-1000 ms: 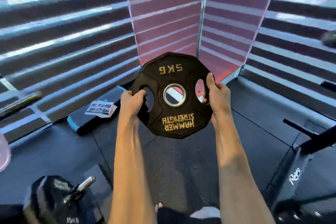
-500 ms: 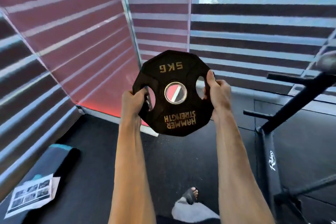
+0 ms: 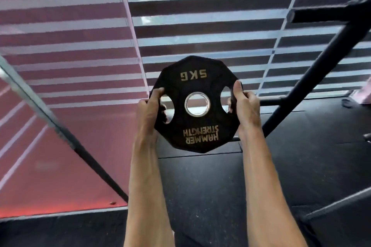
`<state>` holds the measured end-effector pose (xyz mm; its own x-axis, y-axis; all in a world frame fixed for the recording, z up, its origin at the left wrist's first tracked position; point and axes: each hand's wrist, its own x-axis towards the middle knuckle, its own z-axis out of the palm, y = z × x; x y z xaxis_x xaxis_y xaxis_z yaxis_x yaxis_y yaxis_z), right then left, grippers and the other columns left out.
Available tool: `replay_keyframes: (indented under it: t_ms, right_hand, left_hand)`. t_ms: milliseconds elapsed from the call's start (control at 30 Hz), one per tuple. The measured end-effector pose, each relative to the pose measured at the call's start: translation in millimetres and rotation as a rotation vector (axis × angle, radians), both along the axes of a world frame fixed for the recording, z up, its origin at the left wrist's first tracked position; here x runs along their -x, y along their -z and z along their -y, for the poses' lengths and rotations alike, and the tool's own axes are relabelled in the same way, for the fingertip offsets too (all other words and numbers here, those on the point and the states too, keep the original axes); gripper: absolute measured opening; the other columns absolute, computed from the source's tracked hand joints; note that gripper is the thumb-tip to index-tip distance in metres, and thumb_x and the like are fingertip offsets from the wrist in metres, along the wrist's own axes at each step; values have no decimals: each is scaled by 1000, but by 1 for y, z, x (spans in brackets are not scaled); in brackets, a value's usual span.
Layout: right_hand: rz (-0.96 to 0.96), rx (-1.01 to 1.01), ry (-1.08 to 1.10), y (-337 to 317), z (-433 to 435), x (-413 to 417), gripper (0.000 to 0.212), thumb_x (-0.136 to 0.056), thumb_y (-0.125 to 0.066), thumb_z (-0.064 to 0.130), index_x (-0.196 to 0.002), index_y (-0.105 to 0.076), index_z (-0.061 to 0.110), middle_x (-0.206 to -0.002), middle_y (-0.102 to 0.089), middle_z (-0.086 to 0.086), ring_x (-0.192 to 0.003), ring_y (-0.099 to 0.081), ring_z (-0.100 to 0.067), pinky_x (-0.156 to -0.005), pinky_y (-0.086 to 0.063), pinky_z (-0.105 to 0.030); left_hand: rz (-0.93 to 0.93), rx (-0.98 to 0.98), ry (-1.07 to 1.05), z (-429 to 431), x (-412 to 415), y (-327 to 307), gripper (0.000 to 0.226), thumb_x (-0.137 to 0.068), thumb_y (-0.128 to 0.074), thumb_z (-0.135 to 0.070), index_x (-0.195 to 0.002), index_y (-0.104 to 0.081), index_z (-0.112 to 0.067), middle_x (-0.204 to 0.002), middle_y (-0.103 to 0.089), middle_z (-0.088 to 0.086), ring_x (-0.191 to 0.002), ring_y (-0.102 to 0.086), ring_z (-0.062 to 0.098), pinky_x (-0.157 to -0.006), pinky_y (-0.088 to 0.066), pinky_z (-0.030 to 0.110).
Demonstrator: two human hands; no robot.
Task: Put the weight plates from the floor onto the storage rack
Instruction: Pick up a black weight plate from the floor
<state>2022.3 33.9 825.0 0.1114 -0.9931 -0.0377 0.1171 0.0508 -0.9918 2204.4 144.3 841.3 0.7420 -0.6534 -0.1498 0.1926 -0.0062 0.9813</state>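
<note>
While two hands grip, left hand (image 3: pixel 149 106), right hand (image 3: pixel 246 104), one weight plate (image 3: pixel 197 126)

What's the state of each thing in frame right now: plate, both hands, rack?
weight plate: off the floor, held upright in front of the person, lettering upside down, not yet on a peg
left hand: shut on the plate's left grip hole
right hand: shut on the plate's right grip hole
storage rack: to the right, visible pegs bare

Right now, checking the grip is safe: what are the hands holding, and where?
A 5 kg weight plate, left hand and right hand gripping its side handle holes.
</note>
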Motion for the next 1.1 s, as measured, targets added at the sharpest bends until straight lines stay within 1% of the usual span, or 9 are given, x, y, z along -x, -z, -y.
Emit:
replay_keyframes:
  t_ms: [133,233,367,467,567,700,867,1000,1100]
  right_hand:
    - [-14,13,159,-4,44,-14,38,-96,-54,55,-92,-54,17,-66,-54,-1,-64,-48,-16,-67,-43,-34]
    - [4,38,280,-10,73,-27,37,-95,-56,54,-87,-52,18,-61,-53,3,-58,-48,-13,-62,-42,-34]
    - [32,81,465,-22,102,-43,37,-95,-57,53,-86,-51,18,-60,-53,3,-54,-46,-12,-56,-40,-31]
    - [58,116,579,-31,118,-46,38,-93,-59,54,-86,-52,17,-63,-53,0,-54,-46,-13,-54,-38,-33]
    - [50,150,681,-41,133,-41,39,-92,-60,55,-88,-54,16,-69,-56,-4,-57,-48,-15,-55,-39,-34]
    - [108,192,802,-49,158,-29,36,-94,-61,49,-84,-50,16,-64,-52,-2,-52,-44,-13,-51,-37,-30]
    - [111,241,953,-49,203,-6,36,-96,-60,44,-84,-47,13,-60,-52,-2,-49,-42,-13,-48,-35,-29]
    - [125,275,1013,-54,252,13,35,-95,-62,43,-82,-49,14,-62,-54,-4,-50,-44,-14,-48,-36,-29]
    - [99,301,1068,-61,281,24,33,-96,-62,40,-85,-52,11,-57,-58,8,-51,-50,-6,-50,-43,-24]
  left_hand:
    - [28,13,174,70,-27,-3,43,-86,-67,-52,-72,-59,-12,-58,-54,5,-49,-52,16,-48,-45,26]
    - [62,8,280,121,-44,-11,44,-91,-61,-52,-76,-57,-11,-57,-53,2,-48,-53,11,-43,-46,21]
    - [65,22,439,188,-69,-27,45,-89,-61,-54,-84,-58,-10,-63,-54,3,-55,-52,15,-53,-46,29]
    - [86,16,535,229,-75,-38,51,-88,-60,-58,-93,-59,-8,-72,-58,8,-61,-56,17,-55,-49,29]
    - [106,9,610,260,-66,-49,43,-91,-55,-56,-84,-54,-14,-74,-58,6,-64,-57,16,-55,-49,25]
    - [120,85,725,305,-49,-55,44,-94,-55,-52,-77,-55,-12,-65,-55,6,-53,-53,15,-45,-47,22]
    - [96,114,833,372,-19,-53,41,-92,-58,-53,-89,-55,-13,-64,-56,4,-51,-53,11,-47,-48,22]
    - [68,145,881,433,4,-54,48,-90,-60,-54,-100,-59,-8,-60,-56,0,-46,-53,6,-46,-47,22]
    - [55,167,888,469,20,-60,40,-92,-59,-52,-96,-56,-12,-64,-56,0,-43,-52,3,-43,-46,17]
